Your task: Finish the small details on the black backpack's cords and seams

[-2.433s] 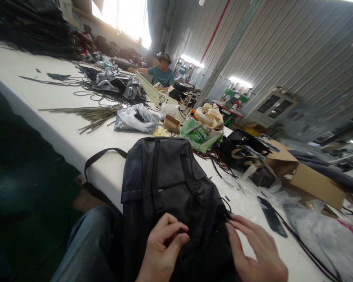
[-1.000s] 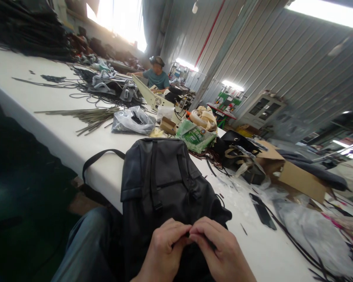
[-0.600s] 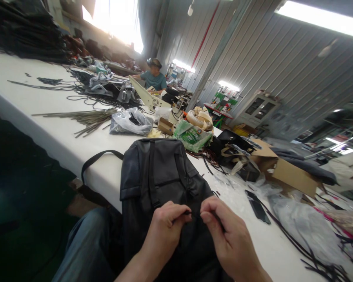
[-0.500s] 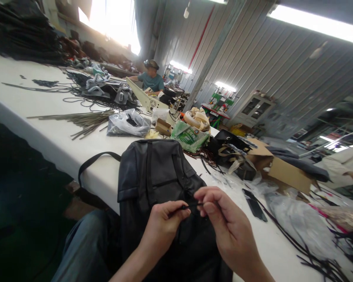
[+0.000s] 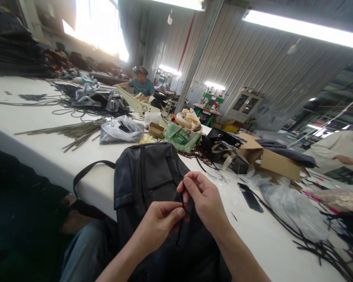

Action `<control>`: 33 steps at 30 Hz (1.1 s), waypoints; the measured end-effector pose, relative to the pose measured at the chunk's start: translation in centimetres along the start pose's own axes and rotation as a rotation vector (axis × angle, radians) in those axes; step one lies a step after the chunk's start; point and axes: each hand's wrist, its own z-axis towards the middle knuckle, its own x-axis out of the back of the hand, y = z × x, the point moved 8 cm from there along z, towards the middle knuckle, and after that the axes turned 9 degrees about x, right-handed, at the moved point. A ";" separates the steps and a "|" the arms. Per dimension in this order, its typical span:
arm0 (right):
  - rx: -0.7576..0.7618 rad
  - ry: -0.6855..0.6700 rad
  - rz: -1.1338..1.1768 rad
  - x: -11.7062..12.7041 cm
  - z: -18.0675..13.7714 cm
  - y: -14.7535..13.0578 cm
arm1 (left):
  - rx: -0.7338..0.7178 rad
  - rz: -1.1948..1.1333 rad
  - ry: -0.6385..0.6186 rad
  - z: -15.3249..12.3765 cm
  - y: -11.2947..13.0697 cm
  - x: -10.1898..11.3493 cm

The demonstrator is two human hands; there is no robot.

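A black backpack [image 5: 148, 174] lies on the near edge of the white table [image 5: 44, 145], its lower part over my lap. My left hand [image 5: 160, 223] is closed in a pinch on a thin black cord [image 5: 181, 223] that hangs down over the bag. Just above it, my right hand [image 5: 204, 199] pinches the same cord's upper end between thumb and fingers. Both hands are close together above the bag's front. One black strap [image 5: 88, 172] loops off the table's edge at the left.
Behind the bag lie a clear plastic bag [image 5: 120, 131], a green packet [image 5: 181, 137], a bundle of thin rods [image 5: 73, 131], dark bags [image 5: 223, 150] and a cardboard box [image 5: 273, 160]. Black cords [image 5: 320, 246] trail at right. A person [image 5: 139, 82] sits far back; another person's sleeve [image 5: 335, 150] is at right.
My right hand came over from the bag's right side to meet the left, then both lifted a thin cord; it now hangs upright between them. The view has swung right.
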 end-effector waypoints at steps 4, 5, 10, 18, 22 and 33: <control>0.019 0.028 0.005 -0.1 0.1 0.0 | -0.004 0.052 -0.001 0.0 -0.7 -0.6; 0.027 0.051 -0.001 0.1 0.1 -0.1 | 0.004 0.059 0.002 0.0 -1.0 -0.6; 0.044 0.141 0.001 1.0 0.2 0.3 | 0.078 -0.060 0.044 0.4 -3.4 0.1; -0.002 0.187 0.040 0.7 -0.4 3.2 | 0.092 -0.202 0.072 -0.2 -5.3 1.5; 0.008 0.194 0.064 0.2 -0.1 3.3 | 0.097 -0.282 0.052 0.1 -5.7 0.9; 0.013 0.118 0.026 -0.7 0.4 3.3 | 0.112 -0.298 0.038 0.3 -6.7 0.2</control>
